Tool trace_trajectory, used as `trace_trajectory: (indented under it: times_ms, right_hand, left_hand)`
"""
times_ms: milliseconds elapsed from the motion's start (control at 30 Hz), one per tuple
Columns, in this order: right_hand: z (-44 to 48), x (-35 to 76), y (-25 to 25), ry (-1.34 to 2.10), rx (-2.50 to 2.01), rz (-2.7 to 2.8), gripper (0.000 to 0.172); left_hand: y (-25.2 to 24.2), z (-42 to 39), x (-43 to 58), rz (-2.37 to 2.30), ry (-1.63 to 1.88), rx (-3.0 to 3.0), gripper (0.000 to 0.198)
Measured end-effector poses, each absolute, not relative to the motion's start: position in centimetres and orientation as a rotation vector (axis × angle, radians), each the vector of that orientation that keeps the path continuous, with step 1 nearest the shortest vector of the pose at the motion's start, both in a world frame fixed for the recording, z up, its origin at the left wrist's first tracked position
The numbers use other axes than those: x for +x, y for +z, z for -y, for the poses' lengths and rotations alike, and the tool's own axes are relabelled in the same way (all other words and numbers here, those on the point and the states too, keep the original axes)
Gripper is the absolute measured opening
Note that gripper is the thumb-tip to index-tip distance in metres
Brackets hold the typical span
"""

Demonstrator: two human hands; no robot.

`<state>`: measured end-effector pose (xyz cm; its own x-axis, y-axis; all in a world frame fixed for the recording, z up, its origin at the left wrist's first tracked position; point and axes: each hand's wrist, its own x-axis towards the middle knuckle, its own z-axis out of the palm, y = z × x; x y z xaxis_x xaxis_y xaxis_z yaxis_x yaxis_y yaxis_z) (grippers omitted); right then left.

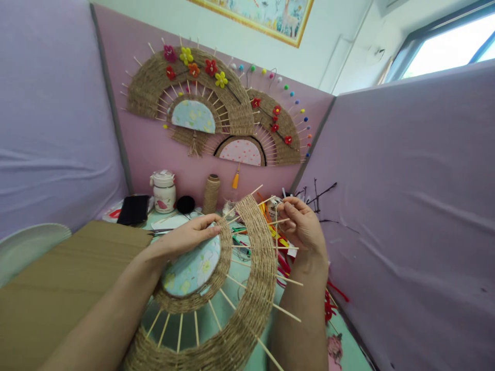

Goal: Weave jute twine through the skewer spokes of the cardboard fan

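Reference: the twine spool (211,194). The woven fan (263,257), sticks radiating outward, is held tilted on the near side of the spool. The person's hands are apart: the left hand (189,233) grips the fan's inner section, thumb over its fabric edge; the right hand (306,229), right of the spool, has thumb and fingers pinched on a twine strand (277,232). Lidded jar (164,195): left of the spool. Decorated fan (145,90): on the panel above the spool.
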<state>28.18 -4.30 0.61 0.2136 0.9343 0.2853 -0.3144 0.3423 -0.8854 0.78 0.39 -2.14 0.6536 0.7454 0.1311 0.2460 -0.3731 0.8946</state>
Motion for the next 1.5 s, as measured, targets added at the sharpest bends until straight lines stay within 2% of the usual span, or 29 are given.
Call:
trace_trajectory:
  times_ms: [267,600,1067,1233,1500]
  right_hand:
    - [4.4,28.9,0.5,0.866,-0.712,0.959,0.011]
    - [3.6,28.8,0.1,0.924,-0.778,0.927,0.011]
    - [3.0,28.9,-0.5,1.008,-0.854,0.905,0.026]
    - [3.3,28.8,-0.6,0.859,-0.819,0.982,0.041]
    - [4.0,29.3,-0.7,0.711,-0.700,1.082,0.052]
  left_hand:
    - [-2.6,0.1,1.8,-0.739,0.565,2.018,0.037]
    - [-2.2,0.6,2.0,-0.715,0.572,2.017,0.036]
    - [-2.0,1.8,3.0,-0.557,0.445,2.104,0.034]
    - [-2.6,1.7,3.4,-0.550,0.364,2.141,0.036]
    - [-2.4,1.6,3.3,-0.538,0.380,2.125,0.035]
